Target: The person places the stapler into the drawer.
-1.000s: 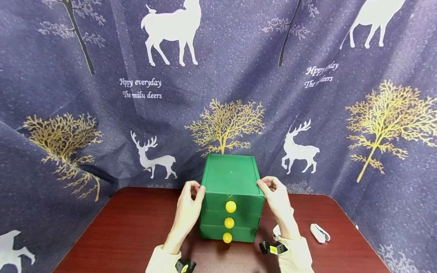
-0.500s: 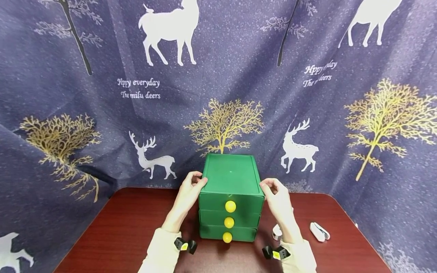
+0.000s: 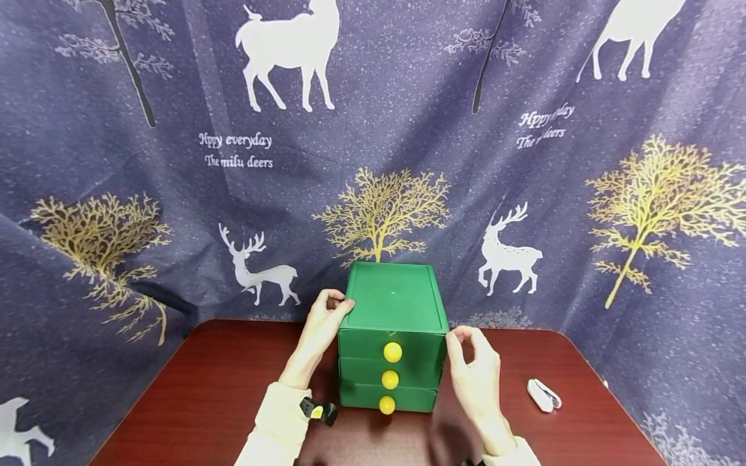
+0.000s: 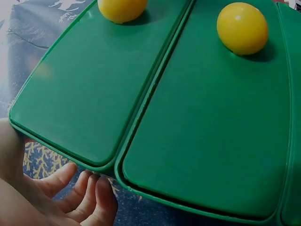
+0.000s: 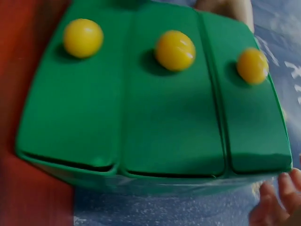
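Right hand (image 3: 474, 372) slides down toward the camera, now at the front right corner of the green drawer unit (image 3: 396, 298)!
Its fingers are loose; contact, can't tell. Left hand (image 3: 317, 325) grips the upper left edge, thumb on top. Unit stands upright on the red-brown table (image 3: 233, 395), yellow knobs (image 3: 393, 352) facing front.

Plastic, cloth and wood looks came through on my remote screen.
I read the green drawer box (image 3: 394, 298) as moulded plastic, its faces smooth with a low, satin sheen, while its yellow knobs (image 4: 242, 28) looked glossy and caught small bright highlights. The tabletop (image 3: 233, 388) looked like reddish wood, smooth and faintly shiny toward the front. Behind it I saw the backdrop (image 3: 373, 129) as matt, creased cloth. The sleeves (image 3: 276, 414) looked like soft cloth too, the white stapler (image 3: 544, 395) like smooth plastic.
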### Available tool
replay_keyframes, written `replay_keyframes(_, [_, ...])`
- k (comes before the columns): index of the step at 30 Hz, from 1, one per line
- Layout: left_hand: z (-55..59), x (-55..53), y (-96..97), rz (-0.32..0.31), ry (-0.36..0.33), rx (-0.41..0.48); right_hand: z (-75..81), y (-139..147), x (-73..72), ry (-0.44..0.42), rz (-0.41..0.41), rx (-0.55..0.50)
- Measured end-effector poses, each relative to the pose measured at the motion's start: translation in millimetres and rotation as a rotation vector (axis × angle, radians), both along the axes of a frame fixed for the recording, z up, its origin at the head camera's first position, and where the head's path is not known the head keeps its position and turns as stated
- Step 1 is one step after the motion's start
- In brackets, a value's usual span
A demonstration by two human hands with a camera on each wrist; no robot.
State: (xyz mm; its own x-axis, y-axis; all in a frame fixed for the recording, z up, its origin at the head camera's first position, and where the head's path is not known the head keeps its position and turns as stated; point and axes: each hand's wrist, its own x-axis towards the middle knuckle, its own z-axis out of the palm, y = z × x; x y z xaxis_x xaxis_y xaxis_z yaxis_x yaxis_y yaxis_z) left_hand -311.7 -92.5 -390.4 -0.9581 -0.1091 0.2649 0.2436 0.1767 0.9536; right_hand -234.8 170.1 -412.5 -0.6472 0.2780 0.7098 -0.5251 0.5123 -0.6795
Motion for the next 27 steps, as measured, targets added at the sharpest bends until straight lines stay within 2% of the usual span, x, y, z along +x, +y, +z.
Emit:
replay_keyframes(3, [0.4, -0.1, 0.0, -0.004, 0.004, 0.009, -6.2, -4.4, 9.2, 0.080, -0.003, 0.071])
replay_keyframes(8, [-0.7, -0.7, 0.5, 0.000, 0.006, 0.018, -20.9, -16.3, 20.8, 0.084, 0.063, 0.149])
replay_keyframes(12, [-2.1, -1.6, 0.8, 0.005, 0.002, 0.026, -35.0, -25.7, 21.1, 0.091, 0.105, 0.250])
replay_keyframes(15, [-2.3, -1.2, 0.2, 0.005, 0.008, 0.035, -44.3, -32.3, 18.8, 0.063, 0.127, 0.318])
replay_keyframes(21, [-2.3, 0.0, -0.8, -0.004, 0.027, 0.048, -55.8, -44.1, 14.7, -0.020, 0.157, 0.372])
replay_keyframes(27, [-3.3, -0.1, -1.1, -0.020, 0.030, 0.064, -59.0, -53.0, 11.3, -0.033, 0.109, 0.431])
